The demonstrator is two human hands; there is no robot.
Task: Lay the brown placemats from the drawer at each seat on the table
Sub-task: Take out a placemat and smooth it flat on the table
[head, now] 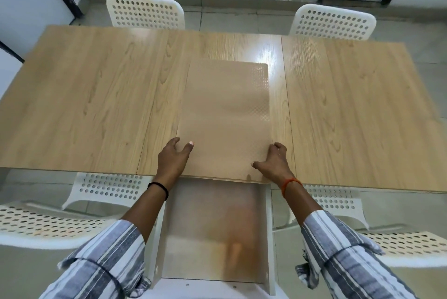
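A white perforated chair [48,223] is seen at the near left, below the near edge of the wooden tabletop [96,95], and another chair [145,12] stands at the far edge. The left hand [173,158] is laid flat on the near left corner of the brown mat [227,119], fingers spread apart, nothing clasped; a black band is worn on that wrist. The mat is set lengthwise at the middle of the near edge, its near end flush with that edge. Below it an open white drawer [212,233] is pulled out. The right hand [273,163] is pressed against the mat's near right corner, fingers curled at the edge; whether the edge is pinched cannot be told. An orange thread is worn there. No writing can be read.
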